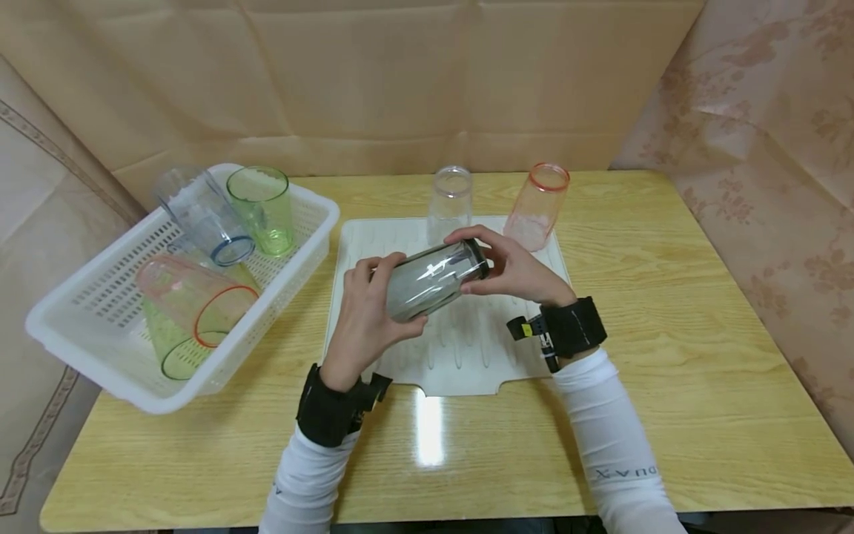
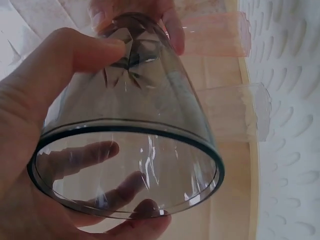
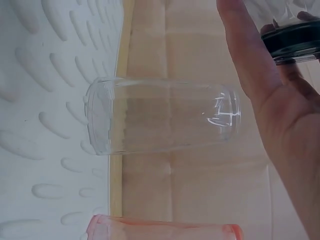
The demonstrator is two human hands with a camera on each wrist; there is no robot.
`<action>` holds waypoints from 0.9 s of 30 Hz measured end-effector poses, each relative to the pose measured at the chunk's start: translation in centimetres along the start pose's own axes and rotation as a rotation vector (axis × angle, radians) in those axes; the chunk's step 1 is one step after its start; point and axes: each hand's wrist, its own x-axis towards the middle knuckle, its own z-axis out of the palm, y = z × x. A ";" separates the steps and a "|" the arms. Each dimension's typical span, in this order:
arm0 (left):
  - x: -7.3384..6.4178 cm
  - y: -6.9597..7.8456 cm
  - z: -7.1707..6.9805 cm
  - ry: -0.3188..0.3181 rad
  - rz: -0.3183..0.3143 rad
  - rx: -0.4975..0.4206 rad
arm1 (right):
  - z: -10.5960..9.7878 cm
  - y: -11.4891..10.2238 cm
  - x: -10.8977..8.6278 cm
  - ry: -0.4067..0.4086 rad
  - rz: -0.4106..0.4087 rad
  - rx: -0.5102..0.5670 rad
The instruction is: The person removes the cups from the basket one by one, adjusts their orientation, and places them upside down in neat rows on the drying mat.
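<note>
Both hands hold a smoky grey drinking glass [image 1: 434,283] tilted above the white ridged draining mat [image 1: 460,345]. My left hand [image 1: 365,315] wraps round its wide, open end, thumb on one side and fingers on the other. At the thick, dark base, my right hand [image 1: 520,268] grips with thumb and fingers. The left wrist view shows the grey glass [image 2: 145,107] with its rim facing the camera. Behind the hands, a clear glass [image 1: 451,200] and a red-tinted glass [image 1: 539,208] stand upside down on the mat's far part.
To the left is a white plastic basket [image 1: 180,400]. In it lie a blue-tinted glass [image 1: 207,215], a red-rimmed glass [image 1: 193,293] and green glasses, one of them a green glass [image 1: 263,211] standing mouth up. Everything rests on a wooden table [image 1: 667,371] with a beige cloth [image 1: 373,81] behind.
</note>
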 end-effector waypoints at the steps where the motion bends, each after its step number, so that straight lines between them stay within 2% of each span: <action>1: 0.0 -0.1 0.0 -0.002 0.004 -0.004 | 0.0 0.0 0.0 0.002 -0.002 -0.007; 7: 0.2 -1.1 0.5 -0.010 0.025 -0.025 | -0.1 -0.6 0.3 0.013 -0.021 -0.085; 10: 0.3 -1.6 0.9 -0.005 0.023 -0.045 | 0.1 -2.0 0.4 0.016 -0.024 -0.145; 17: 0.6 -2.7 1.7 0.009 0.021 -0.050 | 0.4 -5.4 0.9 0.013 -0.059 -0.406; 22: 0.4 -3.9 1.6 -0.017 -0.052 -0.033 | 0.1 -5.6 1.7 -0.020 -0.143 -0.576; 27: -0.2 -5.4 0.5 -0.004 -0.119 -0.032 | -0.5 -5.0 2.7 -0.055 -0.177 -0.689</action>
